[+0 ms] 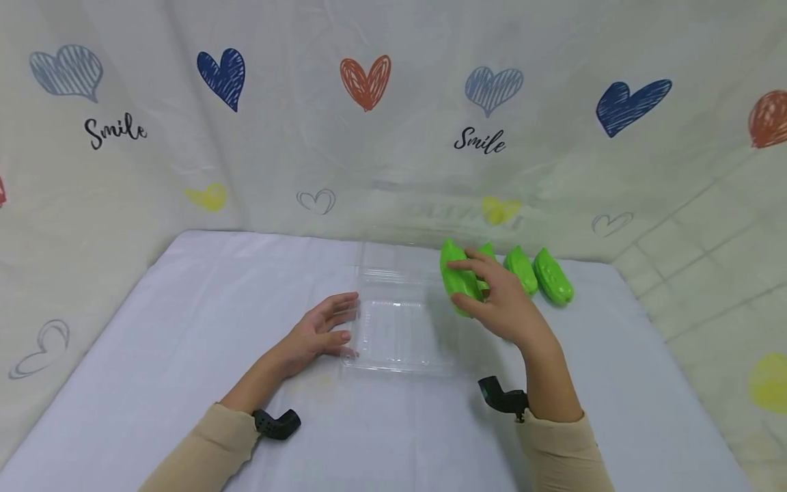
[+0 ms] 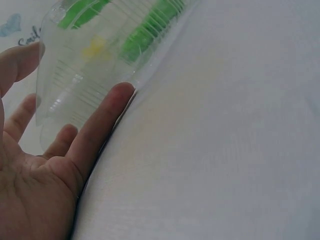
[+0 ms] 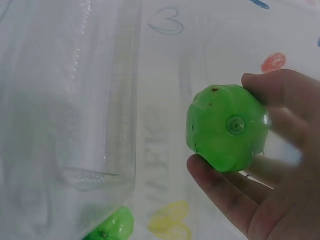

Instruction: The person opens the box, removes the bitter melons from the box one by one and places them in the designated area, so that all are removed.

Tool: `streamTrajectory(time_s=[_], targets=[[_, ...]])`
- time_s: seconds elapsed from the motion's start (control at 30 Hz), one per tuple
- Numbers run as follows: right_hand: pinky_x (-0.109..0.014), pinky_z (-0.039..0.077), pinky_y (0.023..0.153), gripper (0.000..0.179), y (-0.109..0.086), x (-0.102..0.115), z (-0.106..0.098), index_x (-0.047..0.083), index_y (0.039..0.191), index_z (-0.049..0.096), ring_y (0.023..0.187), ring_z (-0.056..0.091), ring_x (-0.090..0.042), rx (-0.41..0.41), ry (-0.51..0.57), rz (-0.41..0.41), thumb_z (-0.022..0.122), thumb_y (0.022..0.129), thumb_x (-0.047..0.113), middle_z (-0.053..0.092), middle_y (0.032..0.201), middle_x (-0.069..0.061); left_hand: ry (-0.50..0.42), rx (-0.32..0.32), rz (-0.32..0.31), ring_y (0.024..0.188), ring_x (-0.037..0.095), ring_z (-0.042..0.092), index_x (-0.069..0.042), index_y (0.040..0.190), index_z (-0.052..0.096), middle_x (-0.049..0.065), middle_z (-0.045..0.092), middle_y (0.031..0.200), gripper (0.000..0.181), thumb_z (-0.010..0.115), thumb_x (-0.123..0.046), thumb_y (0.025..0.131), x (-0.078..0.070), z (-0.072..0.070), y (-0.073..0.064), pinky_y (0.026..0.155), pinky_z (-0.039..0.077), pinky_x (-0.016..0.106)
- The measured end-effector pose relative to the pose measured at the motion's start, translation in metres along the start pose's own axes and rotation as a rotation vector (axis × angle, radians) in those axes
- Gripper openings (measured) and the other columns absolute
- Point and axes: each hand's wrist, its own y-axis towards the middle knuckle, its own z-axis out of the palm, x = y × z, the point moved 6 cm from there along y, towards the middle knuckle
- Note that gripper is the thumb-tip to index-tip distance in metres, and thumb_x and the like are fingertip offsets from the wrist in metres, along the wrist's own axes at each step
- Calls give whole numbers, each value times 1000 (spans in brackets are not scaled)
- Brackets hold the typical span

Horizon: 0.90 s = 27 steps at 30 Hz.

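A bright green, ribbed, elongated toy vegetable with a pointed tip (image 1: 456, 277) is gripped between the thumb and fingers of my right hand (image 1: 501, 297). It is held above the right side of a clear plastic clamshell box (image 1: 396, 335). In the right wrist view the blunt end of the green toy vegetable (image 3: 227, 127) faces the camera. The box's lid (image 1: 393, 256) stands open toward the wall. My left hand (image 1: 316, 335) rests by the box's left side, its fingers (image 2: 102, 122) loosely extended against the clear plastic.
Behind and right of my right hand lie more green toy vegetables, one partly hidden (image 1: 487, 249), one in the middle (image 1: 521, 270) and one farthest right (image 1: 553, 277). A white cloth (image 1: 246, 294) covers the table. A curtain with printed hearts (image 1: 393, 157) hangs behind it.
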Motion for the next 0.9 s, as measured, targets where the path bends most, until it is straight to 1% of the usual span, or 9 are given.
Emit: streamTrajectory(time_s=[0.27,0.4,0.53,0.73,0.9], targets=[[-54,54,90,47,-2,-5,-4,16,136,60,140,41,-37,-21,16,11,72,90,15,34,160,-11,-13,15,9,150,31,22,-15,158,25,8,20,164,70,57,-1,97,-1,0,0,92,55,50],[-53,55,88,47,0,-8,-5,16,136,59,138,44,-39,-22,24,2,72,91,15,34,160,-13,-13,5,3,150,31,23,-16,158,26,7,21,164,70,58,-2,97,0,0,-1,92,55,49],[-52,55,88,47,-1,-11,-5,16,137,58,136,46,-40,-20,17,6,71,92,18,33,160,-12,-26,11,16,150,32,22,-15,158,25,8,20,164,70,58,-1,97,1,-1,-1,91,56,50],[-51,53,90,46,0,-11,-8,19,137,58,139,43,-39,-22,13,15,70,93,22,34,160,-10,-30,16,31,150,32,22,-14,158,25,9,20,164,70,57,0,97,1,-2,0,91,55,51],[-51,53,88,46,0,-12,-9,20,137,58,133,49,-40,-29,1,19,71,93,22,34,160,-11,-30,17,32,150,34,21,-13,158,25,10,19,164,70,57,0,97,1,-3,0,91,56,50]])
